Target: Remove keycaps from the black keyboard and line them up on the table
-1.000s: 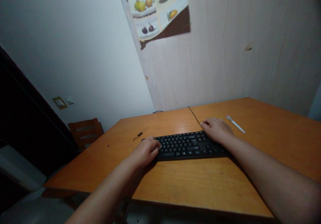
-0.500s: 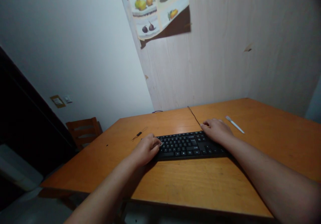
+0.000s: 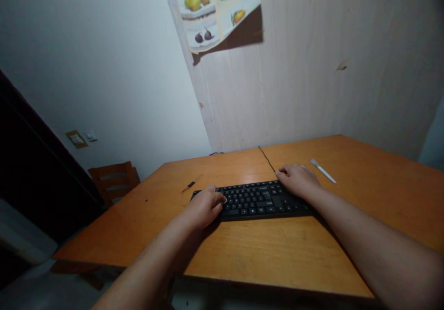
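Observation:
A black keyboard (image 3: 249, 200) lies flat on the wooden table, its cable running back toward the wall. Over its left end is my left hand (image 3: 207, 206), fingers bent and pressed together on the keys. A small white scrap, like tissue, peeks out at those fingertips; most of it is hidden. My right hand (image 3: 297, 179) grips the keyboard's right end near the back edge, and it covers the keys there.
To the right, a white-handled brush (image 3: 323, 170) lies on the table (image 3: 277, 250). A small dark item with thin wires (image 3: 190, 184) is left of the keyboard. The cable (image 3: 266, 158) reaches the back edge. A wooden chair (image 3: 113, 180) stands beyond the left side.
My left hand has shifted slightly right along the keys, uncovering the keyboard's back left corner. My right hand stays in place on the keyboard. The whole view has moved slightly.

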Action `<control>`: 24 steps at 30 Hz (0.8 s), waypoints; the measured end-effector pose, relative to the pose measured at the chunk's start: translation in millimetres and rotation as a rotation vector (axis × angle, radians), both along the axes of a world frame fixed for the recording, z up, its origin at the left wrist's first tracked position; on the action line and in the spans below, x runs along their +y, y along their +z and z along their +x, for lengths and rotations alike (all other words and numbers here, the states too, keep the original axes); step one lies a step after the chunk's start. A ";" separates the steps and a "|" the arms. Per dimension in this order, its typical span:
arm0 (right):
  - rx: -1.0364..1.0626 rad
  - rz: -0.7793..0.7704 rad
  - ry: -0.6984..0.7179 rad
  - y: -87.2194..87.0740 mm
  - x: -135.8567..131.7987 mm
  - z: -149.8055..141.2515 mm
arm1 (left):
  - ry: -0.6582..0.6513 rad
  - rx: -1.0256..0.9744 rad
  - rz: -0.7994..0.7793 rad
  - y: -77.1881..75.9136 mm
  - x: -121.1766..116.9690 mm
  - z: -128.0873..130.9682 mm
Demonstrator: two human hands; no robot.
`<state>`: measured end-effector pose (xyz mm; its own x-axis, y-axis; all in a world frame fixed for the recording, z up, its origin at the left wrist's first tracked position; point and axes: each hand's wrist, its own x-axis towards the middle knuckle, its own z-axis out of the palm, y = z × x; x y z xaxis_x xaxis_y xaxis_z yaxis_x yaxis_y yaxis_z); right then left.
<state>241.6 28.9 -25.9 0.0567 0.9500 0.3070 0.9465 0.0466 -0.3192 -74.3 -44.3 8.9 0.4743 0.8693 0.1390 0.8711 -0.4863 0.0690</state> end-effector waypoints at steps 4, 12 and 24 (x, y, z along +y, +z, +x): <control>0.003 -0.002 0.002 -1.6 0.9 0.7 | -0.074 0.026 -0.003 4.2 -4.0 0.4; 0.009 -0.028 0.011 -0.4 2.0 1.6 | -0.093 0.060 0.022 4.2 -4.5 -1.0; 0.020 -0.027 0.005 -0.8 2.7 1.5 | -0.106 0.038 -0.025 6.1 -1.5 -4.6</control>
<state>243.1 31.5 -26.7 0.0582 0.9582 0.2801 0.9397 0.0421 -0.3394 -78.9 -45.8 15.0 0.5680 0.8172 0.0980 0.8172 -0.5741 0.0505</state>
